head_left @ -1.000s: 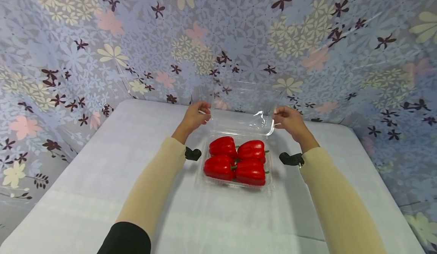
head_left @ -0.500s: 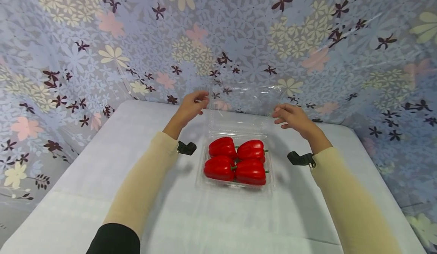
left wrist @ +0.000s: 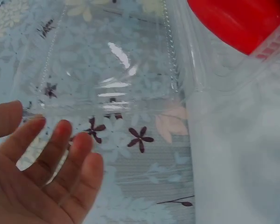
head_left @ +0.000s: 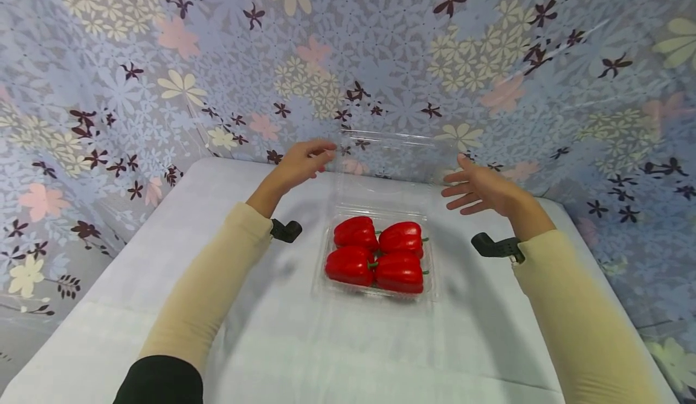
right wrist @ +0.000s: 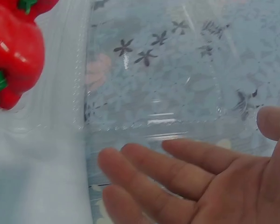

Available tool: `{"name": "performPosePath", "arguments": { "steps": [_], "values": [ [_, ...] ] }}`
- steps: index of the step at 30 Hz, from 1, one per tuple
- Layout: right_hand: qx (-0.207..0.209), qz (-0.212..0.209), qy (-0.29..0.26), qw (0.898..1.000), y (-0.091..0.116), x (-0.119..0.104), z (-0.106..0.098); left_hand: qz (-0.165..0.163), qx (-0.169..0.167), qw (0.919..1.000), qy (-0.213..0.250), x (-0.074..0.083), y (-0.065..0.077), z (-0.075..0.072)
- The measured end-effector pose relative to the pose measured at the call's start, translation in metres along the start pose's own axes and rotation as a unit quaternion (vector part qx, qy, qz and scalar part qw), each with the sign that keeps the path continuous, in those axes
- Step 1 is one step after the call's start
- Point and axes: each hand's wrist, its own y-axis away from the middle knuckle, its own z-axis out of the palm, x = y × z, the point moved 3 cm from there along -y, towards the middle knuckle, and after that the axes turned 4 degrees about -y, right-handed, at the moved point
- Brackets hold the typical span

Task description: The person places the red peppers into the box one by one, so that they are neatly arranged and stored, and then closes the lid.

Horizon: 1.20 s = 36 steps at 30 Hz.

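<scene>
Several red bell peppers (head_left: 399, 272) with green stems lie in two rows in a clear plastic clamshell container (head_left: 429, 283). Its transparent lid (head_left: 388, 197) stands raised at the back, against the patterned cloth. My left hand (head_left: 296, 168) is beside the lid's left edge, fingers loosely bent with nothing in them. In the left wrist view its fingertips (left wrist: 63, 128) are close to the lid's edge; whether they touch it I cannot tell. My right hand (head_left: 486, 191) is off the lid's right side, its fingers (right wrist: 172, 172) spread and holding nothing.
The container rests on a table covered in white cloth (head_left: 375, 349). A flowered cloth (head_left: 348, 48) hangs right behind the table's back edge. Each wrist wears a small black camera mount.
Both hands were at the lid's sides a second ago. Since then they have moved apart, the left leftward and the right rightward with fingers spreading. The lid stays raised; the peppers have not moved.
</scene>
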Motion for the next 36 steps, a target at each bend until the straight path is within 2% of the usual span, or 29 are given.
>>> {"name": "performPosePath", "arguments": {
  "steps": [7, 12, 20, 24, 30, 36],
  "values": [
    [0.006, 0.026, -0.02, 0.999, 0.006, -0.003, -0.003, -0.052, -0.044, 0.9975, -0.02, 0.013, 0.006, -0.002],
    [0.007, 0.034, -0.021, 0.999, 0.008, -0.004, -0.001, -0.076, -0.055, 0.9955, -0.016, 0.015, 0.007, -0.003],
    [-0.015, 0.039, -0.024, 0.999, 0.011, -0.002, 0.001, -0.102, -0.05, 0.9934, 0.013, 0.015, 0.009, -0.003],
    [-0.027, 0.036, -0.023, 0.999, 0.015, -0.002, 0.002, -0.114, -0.054, 0.992, 0.01, 0.015, 0.011, -0.002],
    [-0.045, 0.031, -0.023, 0.998, 0.023, 0.0, 0.004, -0.121, -0.081, 0.9893, -0.008, 0.016, 0.013, -0.001],
    [-0.049, 0.021, -0.018, 0.998, 0.03, -0.001, 0.006, -0.128, -0.1, 0.9867, 0.01, 0.016, 0.017, -0.001]
  ]
}}
